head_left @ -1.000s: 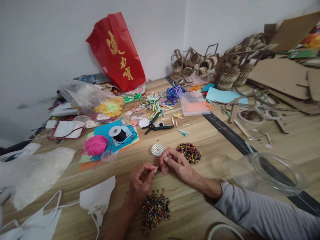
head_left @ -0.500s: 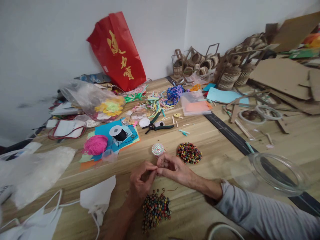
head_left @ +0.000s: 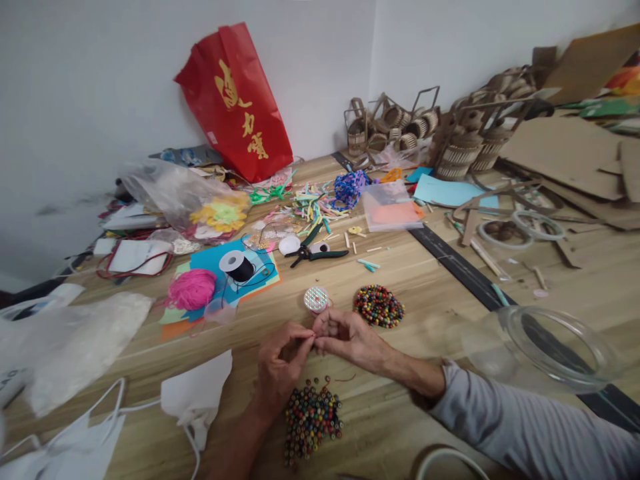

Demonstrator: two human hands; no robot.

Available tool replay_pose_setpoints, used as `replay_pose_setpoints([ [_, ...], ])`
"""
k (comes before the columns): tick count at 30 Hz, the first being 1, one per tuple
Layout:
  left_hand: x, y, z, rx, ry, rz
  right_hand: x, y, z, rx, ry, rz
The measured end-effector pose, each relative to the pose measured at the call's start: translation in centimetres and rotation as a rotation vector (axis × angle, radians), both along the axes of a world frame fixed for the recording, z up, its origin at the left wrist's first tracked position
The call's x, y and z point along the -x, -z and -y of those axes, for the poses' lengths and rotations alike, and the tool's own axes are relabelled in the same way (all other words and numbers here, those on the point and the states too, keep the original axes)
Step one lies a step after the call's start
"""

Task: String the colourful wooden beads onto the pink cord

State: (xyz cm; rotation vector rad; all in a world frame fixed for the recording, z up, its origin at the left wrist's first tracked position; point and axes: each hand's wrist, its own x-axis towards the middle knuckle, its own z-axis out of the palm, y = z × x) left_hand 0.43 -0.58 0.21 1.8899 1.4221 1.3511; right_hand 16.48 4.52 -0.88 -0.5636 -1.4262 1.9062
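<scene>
My left hand and my right hand meet fingertip to fingertip above the wooden table, both pinched closed. Whatever lies between the fingertips is too small to make out. A short bit of red thread shows on the table below my right hand. Just beneath my left hand spreads a loose heap of multicoloured beads. Beyond the fingers stands a small spool with a shiny patterned top. To its right lies a coiled pile of strung multicoloured beads, close to my right hand.
Dark-handled pliers, a spool of black cord and pink yarn lie farther back. A clear plastic jar rests at right. White face masks lie at left. A red bag and small woven baskets stand behind.
</scene>
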Motion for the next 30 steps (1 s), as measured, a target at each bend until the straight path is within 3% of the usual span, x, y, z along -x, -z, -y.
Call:
replay_pose_setpoints([
  [5,-0.1,-0.1,0.0,0.029,-0.034,-0.010,0.0,0.2,0.0,0.032,-0.033,-0.041],
  [15,-0.1,0.1,0.2,0.113,-0.047,0.023,0.1,0.7,-0.2,0.000,0.030,-0.040],
  [21,-0.4,0.1,0.2,0.241,0.091,0.176,-0.2,0.3,-0.3,-0.004,0.064,-0.079],
  [24,-0.4,0.1,0.1,0.281,0.119,0.149,-0.4,0.0,-0.4,0.000,0.066,-0.099],
  [30,-0.2,0.4,0.0,0.276,0.055,0.030,-0.5,-0.4,-0.5,-0.009,0.069,-0.103],
])
